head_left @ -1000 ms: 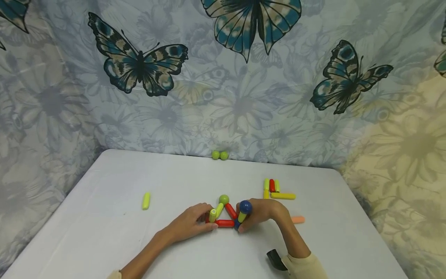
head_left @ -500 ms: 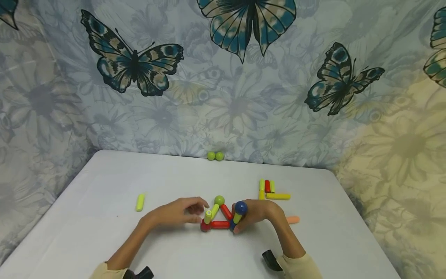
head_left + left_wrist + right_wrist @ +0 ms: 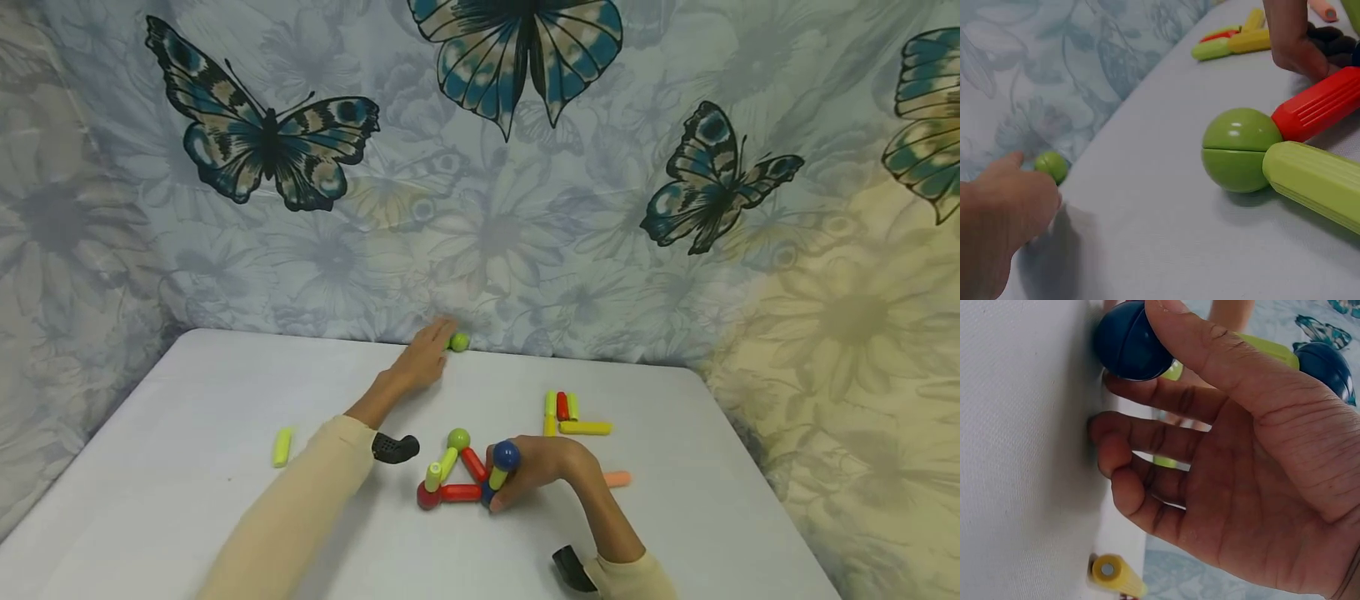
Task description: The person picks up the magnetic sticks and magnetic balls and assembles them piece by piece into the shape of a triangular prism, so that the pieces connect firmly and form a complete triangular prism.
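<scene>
Loose lime stick [image 3: 282,447]: is lying alone on the white table [image 3: 217,392], well apart from the built frame.
Left hand [image 3: 424,354]: is extending with fingers fairly straight beside the back-edge balls; whether it is touching one I cannot tell.
Red ball [image 3: 429,497]: is forming the frame's near-left corner and bearing a lime post [image 3: 432,477] with a bare top end — a brush from the left sleeve [image 3: 307,492] could probably knock that post loose.
Back-edge green ball [image 3: 460,342]: is sitting by the patterned cloth, its neighbour mostly hidden by the fingers; being round, it could roll off the back if nudged.
Apex green ball [image 3: 458,439]: is joining a lying lime stick [image 3: 447,463] and a red stick [image 3: 473,464]; a sideways pull at another corner might part these joints.
Lower blue ball [image 3: 487,495]: is making the right corner, with a tilted lime stick [image 3: 498,478] carrying the upper blue ball [image 3: 506,455]; uneven pressing could drag the triangle askew.
Right hand [image 3: 536,468]: is pinching the lower blue ball between thumb and finger — letting go carelessly might topple the leaning column.
Yellow stick [image 3: 586,428]: is lying beyond the right hand, safely clear.
</scene>
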Demonstrator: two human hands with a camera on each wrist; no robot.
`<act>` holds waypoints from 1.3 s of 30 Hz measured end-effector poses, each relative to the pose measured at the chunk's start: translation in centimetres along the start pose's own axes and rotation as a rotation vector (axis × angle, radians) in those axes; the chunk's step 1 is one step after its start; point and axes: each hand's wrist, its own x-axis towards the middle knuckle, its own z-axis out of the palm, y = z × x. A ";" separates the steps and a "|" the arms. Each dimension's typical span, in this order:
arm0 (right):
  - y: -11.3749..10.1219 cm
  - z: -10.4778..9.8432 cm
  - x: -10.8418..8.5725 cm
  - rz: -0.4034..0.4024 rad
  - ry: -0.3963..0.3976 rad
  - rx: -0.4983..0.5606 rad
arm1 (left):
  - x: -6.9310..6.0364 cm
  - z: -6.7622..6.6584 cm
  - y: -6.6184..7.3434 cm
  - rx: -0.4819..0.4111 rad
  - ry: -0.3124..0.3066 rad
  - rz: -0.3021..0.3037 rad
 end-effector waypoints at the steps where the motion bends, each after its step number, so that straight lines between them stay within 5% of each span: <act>1: -0.1 0.1 0.2 -0.013 -0.005 -0.003 | -0.2 0.4 -0.4 0.041 0.013 -0.017; 5: -0.5 0.4 0.3 -0.031 -0.006 -0.014 | -1.5 1.6 -1.3 0.118 0.165 -0.023; 8: -0.4 0.3 0.1 -0.003 0.002 -0.028 | -2.6 1.8 -1.0 -0.004 0.261 -0.036; 14: -0.2 0.1 -0.3 0.037 0.010 -0.038 | -6.1 0.5 0.2 -0.421 0.339 -0.250; 16: 0.0 0.1 -0.3 0.038 0.008 -0.036 | -7.9 -0.6 1.5 -0.576 0.314 -0.208; 19: 0.1 0.1 -0.3 0.030 -0.003 -0.030 | -11.0 -2.1 3.8 -0.740 0.211 -0.002; 22: 0.1 0.2 -0.1 0.017 -0.007 -0.028 | -13.6 -2.7 5.4 -0.729 0.109 0.220; 24: 0.0 0.3 0.2 0.009 -0.006 -0.021 | -14.9 -2.7 5.8 -0.662 0.069 0.294; 29: 0.0 0.5 0.4 -0.004 -0.008 -0.008 | -16.6 -2.1 5.2 -0.574 0.050 0.280; 39: -0.3 0.2 0.1 0.039 0.000 -0.002 | -17.0 -1.4 4.6 -0.623 0.127 0.275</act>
